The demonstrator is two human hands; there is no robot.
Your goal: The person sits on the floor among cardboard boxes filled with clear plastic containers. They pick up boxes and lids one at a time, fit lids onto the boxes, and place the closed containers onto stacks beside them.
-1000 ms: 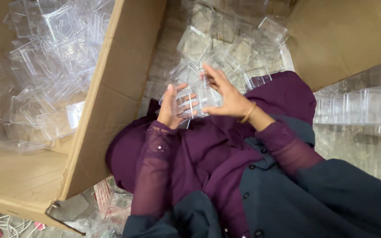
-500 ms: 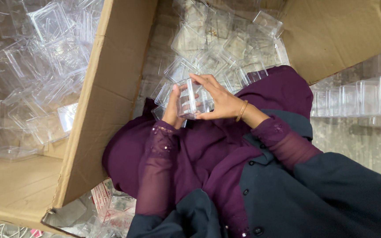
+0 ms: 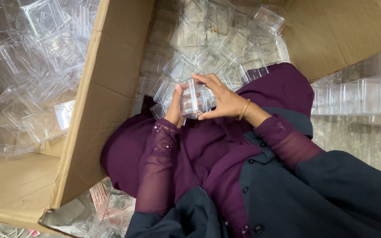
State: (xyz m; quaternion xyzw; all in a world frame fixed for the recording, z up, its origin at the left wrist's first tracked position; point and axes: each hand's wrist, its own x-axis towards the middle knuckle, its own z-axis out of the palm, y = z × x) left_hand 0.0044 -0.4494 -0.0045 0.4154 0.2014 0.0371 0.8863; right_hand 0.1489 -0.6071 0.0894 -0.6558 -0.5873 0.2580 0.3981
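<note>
Centre frame: left hand (image 3: 175,110) and right hand (image 3: 222,99) both grip one small clear square plastic box (image 3: 195,100) from either side, seemingly pressing its parts together over the purple cloth on the lap (image 3: 199,154). Next move likely needs a steady squeeze with edges aligned. Room is tight: brown cardboard carton wall (image 3: 98,105) close at left, loose clear plastic boxes (image 3: 212,48) heaped just above.
</note>
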